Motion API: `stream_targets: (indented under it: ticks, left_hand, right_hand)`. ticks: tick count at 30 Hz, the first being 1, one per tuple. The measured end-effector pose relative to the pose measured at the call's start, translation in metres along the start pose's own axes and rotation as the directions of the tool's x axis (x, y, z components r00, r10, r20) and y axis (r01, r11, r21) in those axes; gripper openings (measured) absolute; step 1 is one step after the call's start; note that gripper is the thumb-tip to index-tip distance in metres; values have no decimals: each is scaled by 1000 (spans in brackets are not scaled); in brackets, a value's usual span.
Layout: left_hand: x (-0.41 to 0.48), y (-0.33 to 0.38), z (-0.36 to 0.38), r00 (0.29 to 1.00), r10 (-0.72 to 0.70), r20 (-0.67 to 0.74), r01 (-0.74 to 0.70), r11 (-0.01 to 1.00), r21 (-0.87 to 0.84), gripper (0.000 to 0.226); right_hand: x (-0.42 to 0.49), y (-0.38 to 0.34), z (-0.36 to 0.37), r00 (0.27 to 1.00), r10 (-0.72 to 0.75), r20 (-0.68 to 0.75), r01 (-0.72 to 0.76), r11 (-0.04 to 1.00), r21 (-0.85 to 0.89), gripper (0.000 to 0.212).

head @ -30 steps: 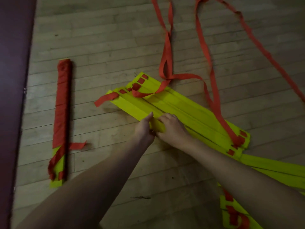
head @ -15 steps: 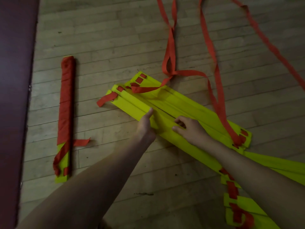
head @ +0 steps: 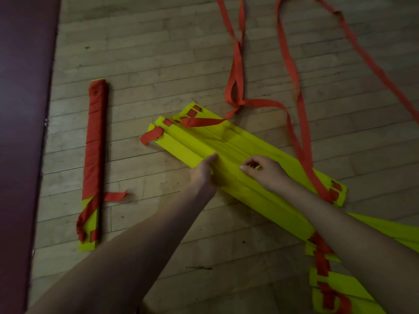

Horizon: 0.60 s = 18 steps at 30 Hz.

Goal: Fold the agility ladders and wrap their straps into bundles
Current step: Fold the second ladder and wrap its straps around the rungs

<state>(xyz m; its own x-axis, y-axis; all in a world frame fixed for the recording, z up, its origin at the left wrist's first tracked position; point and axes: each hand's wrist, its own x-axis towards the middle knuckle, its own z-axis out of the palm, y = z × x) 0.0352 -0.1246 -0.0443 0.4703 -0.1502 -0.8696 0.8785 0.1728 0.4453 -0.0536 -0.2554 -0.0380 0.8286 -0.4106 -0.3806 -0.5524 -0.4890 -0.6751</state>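
Note:
Several yellow ladder rungs (head: 226,146) lie fanned in a diagonal stack on the wooden floor, threaded on red straps (head: 237,64) that trail away toward the top. My left hand (head: 204,172) grips the stack's near edge, thumb on top and fingers hidden beneath. Just to its right, my right hand (head: 264,171) rests on the stack with curled fingers pinching a rung. A finished bundle (head: 94,159), yellow rungs wrapped in red strap, lies to the left with a short strap tail sticking out.
A dark red mat (head: 22,132) runs along the left edge. More yellow rungs on red strap (head: 328,282) extend off the bottom right under my right forearm. Long loose strap loops (head: 362,55) cross the floor at the top right.
My hands have moved apart, the right one shifting right and up along the stack. The rungs under them have been drawn closer together into a tighter stack.

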Motion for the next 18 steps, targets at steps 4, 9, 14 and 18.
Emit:
stream_targets:
  ticks: [4, 9, 14, 18]
  left_hand:
    - [4, -3, -8, 988, 25, -155, -6, 993, 119, 50]
    - [2, -2, -5, 971, 89, -221, -39, 975, 221, 38]
    - [-5, 2, -5, 999, 3, -34, 3, 988, 152, 16]
    - [-6, 3, -5, 996, -24, 83, 30, 997, -71, 14]
  right_hand:
    - [-5, 6, -1, 997, -6, 71, 12, 996, -88, 12]
    - [-13, 7, 16, 985, 17, 171, 11, 987, -162, 32]
    - [-10, 2, 14, 978, 42, 203, -8, 986, -164, 33]
    - [-7, -2, 10, 971, 90, 222, -85, 996, -29, 45]
